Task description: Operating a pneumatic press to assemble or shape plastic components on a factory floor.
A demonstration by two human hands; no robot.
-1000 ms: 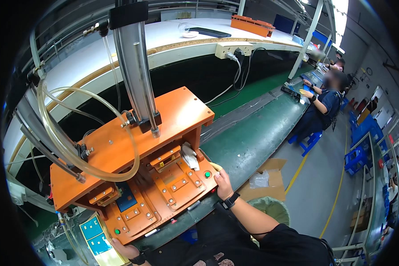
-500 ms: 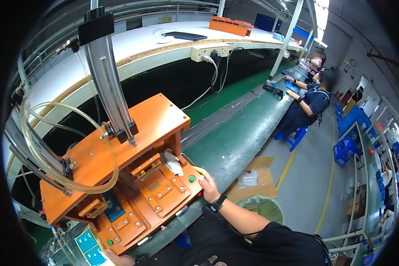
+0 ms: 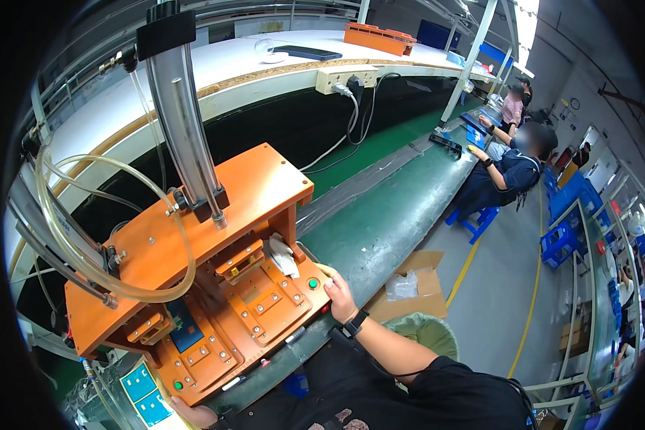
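Note:
An orange pneumatic press with clear cylinders stands in front of me. My right hand wraps the right front corner of its base, beside a green button; a yellow covering shows on a fingertip. At the left front corner, near another green button, my left hand grips the base edge, its fingers largely hidden. A dark blue board lies in the left fixture bay, partly under the press. The right bay's orange plate carries raised blocks and screws. White crumpled cloth is tucked by the right post.
Blue panels on a sheet lie left of the press. A marker rests along the front edge. A green bench runs toward seated co-workers. A cardboard box and lined bin stand at right. Clear tubes loop over the press.
The view has shifted slightly, so the press sits a little farther right in it. Both hands stay at the same corners. The nearest co-worker has shifted posture, with the head lowered.

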